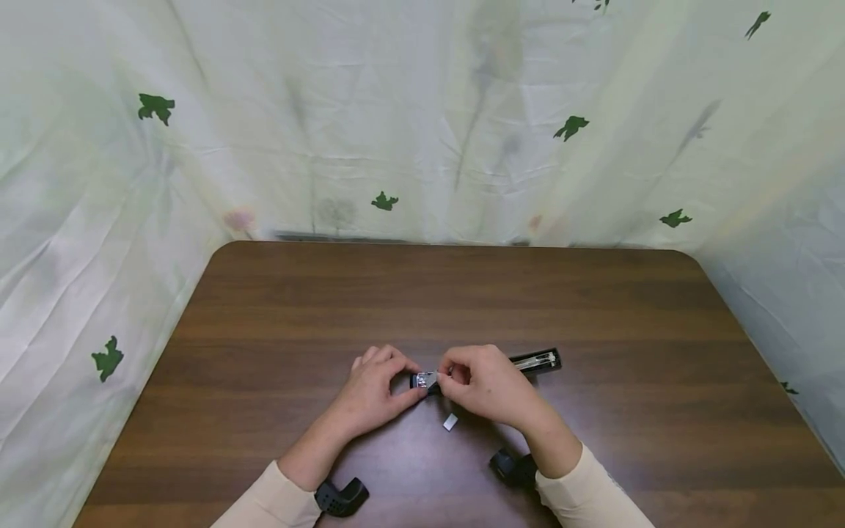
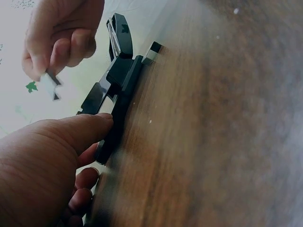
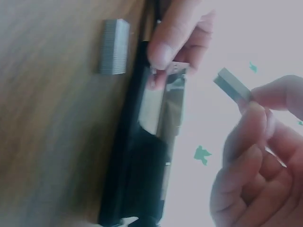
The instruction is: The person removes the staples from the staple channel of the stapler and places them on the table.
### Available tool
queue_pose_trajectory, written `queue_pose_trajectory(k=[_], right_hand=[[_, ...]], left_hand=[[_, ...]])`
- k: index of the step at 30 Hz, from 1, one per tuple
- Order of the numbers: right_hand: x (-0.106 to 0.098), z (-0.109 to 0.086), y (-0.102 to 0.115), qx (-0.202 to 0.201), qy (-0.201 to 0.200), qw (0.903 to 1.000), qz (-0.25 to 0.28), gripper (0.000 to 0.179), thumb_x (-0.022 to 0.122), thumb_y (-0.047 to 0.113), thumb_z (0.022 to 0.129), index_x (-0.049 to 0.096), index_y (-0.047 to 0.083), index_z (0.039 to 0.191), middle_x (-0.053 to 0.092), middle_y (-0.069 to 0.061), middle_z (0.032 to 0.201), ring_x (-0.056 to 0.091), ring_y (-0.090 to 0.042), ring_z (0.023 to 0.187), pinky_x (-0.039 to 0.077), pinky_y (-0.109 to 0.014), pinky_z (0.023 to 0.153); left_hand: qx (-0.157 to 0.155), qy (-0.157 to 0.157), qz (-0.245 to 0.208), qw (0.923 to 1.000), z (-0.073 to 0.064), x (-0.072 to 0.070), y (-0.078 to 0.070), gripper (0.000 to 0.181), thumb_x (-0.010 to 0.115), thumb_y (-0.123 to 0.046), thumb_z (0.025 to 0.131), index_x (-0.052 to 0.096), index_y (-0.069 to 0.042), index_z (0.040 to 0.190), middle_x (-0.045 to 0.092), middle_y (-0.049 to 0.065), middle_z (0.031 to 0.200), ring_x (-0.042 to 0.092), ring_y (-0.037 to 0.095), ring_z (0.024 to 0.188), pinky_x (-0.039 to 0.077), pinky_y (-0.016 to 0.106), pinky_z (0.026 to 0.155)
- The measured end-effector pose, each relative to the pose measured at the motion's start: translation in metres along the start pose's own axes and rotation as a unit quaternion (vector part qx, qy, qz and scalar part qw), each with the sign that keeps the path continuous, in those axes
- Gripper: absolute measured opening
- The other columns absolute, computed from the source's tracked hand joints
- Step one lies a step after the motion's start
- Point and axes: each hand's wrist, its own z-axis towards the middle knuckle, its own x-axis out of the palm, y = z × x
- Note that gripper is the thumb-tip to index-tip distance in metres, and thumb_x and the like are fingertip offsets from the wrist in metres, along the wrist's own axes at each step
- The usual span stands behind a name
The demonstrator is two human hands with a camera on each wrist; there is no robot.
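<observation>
A black stapler (image 1: 538, 361) lies opened out on the table, its top arm swung back toward the right. My left hand (image 1: 372, 389) grips its front end between thumb and fingers, as the left wrist view shows, with the metal staple channel (image 3: 152, 109) exposed. Just above the stapler, my right hand (image 1: 491, 381) pinches a short strip of staples (image 3: 232, 85) between thumb and fingertips. In the right wrist view this strip is held apart from the channel. A second strip of staples (image 3: 113, 46) lies on the wood beside the stapler, on the near side.
The brown wooden table (image 1: 462, 293) has rounded far corners. Pale curtains (image 1: 409, 110) with green leaf shapes hang behind it and at both sides. Black wrist devices (image 1: 343, 497) sit under both forearms, close to the tabletop.
</observation>
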Motion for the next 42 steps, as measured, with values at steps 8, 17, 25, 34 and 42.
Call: queue_pose_trajectory(k=[8, 17, 25, 34, 42], right_hand=[[0.005, -0.004, 0.001, -0.011, 0.152, 0.9881, 0.019, 0.017, 0.065, 0.019, 0.081, 0.059, 0.029, 0.069, 0.044, 0.015, 0.05, 0.04, 0.0, 0.044, 0.033, -0.02, 0.045], [0.012, -0.004, 0.0, -0.025, 0.178, 0.9827, -0.045, 0.016, 0.066, 0.022, 0.081, 0.059, 0.028, 0.068, 0.045, 0.017, 0.054, 0.042, 0.001, 0.049, 0.035, -0.021, 0.049], [0.009, -0.002, -0.006, 0.011, 0.162, 0.9817, -0.099, 0.01, 0.067, 0.022, 0.082, 0.067, 0.026, 0.073, 0.05, 0.021, 0.059, 0.046, -0.001, 0.055, 0.04, -0.024, 0.058], [0.003, 0.001, -0.006, 0.018, 0.143, 0.9845, -0.1, 0.007, 0.066, 0.024, 0.085, 0.069, 0.024, 0.078, 0.051, 0.019, 0.059, 0.045, -0.002, 0.053, 0.038, -0.024, 0.053], [-0.003, 0.0, -0.007, 0.021, 0.132, 0.986, -0.1, 0.007, 0.065, 0.024, 0.085, 0.071, 0.023, 0.081, 0.053, 0.017, 0.062, 0.046, -0.003, 0.055, 0.039, -0.024, 0.054]], left_hand=[[-0.005, 0.001, 0.0, 1.0, 0.001, 0.0, 0.001, 0.024, 0.069, -0.046, 0.079, 0.065, -0.031, 0.097, 0.052, -0.016, 0.093, 0.042, 0.006, 0.085, 0.029, 0.031, 0.073], [-0.008, 0.005, -0.001, 1.0, 0.003, 0.001, 0.001, 0.025, 0.069, -0.044, 0.079, 0.065, -0.031, 0.099, 0.053, -0.015, 0.094, 0.043, 0.007, 0.087, 0.029, 0.032, 0.074], [-0.008, 0.005, 0.0, 1.0, 0.004, 0.001, 0.002, 0.029, 0.068, -0.045, 0.079, 0.065, -0.029, 0.103, 0.054, -0.012, 0.094, 0.043, 0.008, 0.087, 0.03, 0.032, 0.073], [-0.007, 0.004, -0.001, 1.0, 0.004, 0.001, 0.004, 0.038, 0.069, -0.049, 0.077, 0.064, -0.028, 0.107, 0.054, -0.013, 0.096, 0.043, 0.006, 0.088, 0.03, 0.032, 0.075], [-0.009, 0.001, -0.008, 0.9999, 0.001, 0.002, 0.005, 0.039, 0.071, -0.049, 0.074, 0.064, -0.028, 0.106, 0.054, -0.014, 0.096, 0.042, 0.006, 0.088, 0.03, 0.031, 0.074]])
